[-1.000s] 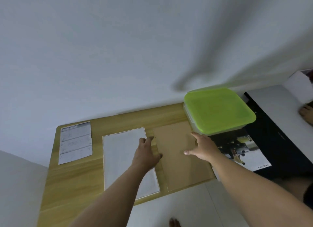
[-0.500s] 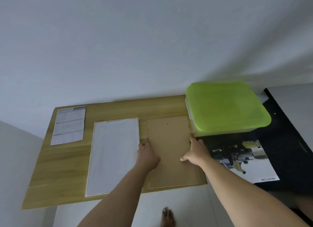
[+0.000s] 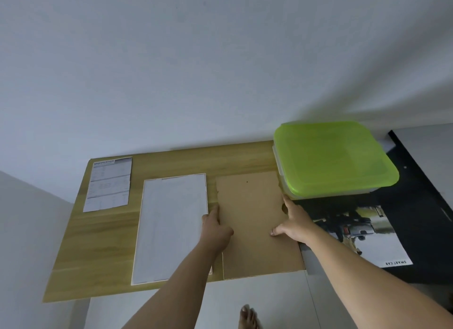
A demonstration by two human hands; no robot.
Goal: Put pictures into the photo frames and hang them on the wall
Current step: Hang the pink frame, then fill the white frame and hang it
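In the lower middle of the frame I see my 2 hands on a brown backing board [image 3: 255,220] that lies flat on the wooden table [image 3: 103,250]. My left hand [image 3: 215,228] rests at the board's left edge, fingers flat. My right hand [image 3: 291,220] is spread at its right edge, thumb on the board. Just left of the board lies a white sheet [image 3: 169,228], and in the table's upper left corner a specification paper [image 3: 107,184]. At right, a clear box with a green lid [image 3: 333,159] touches the board's upper right corner. Below the box lies a car poster [image 3: 365,235]. A bare foot [image 3: 247,316] shows at the bottom.
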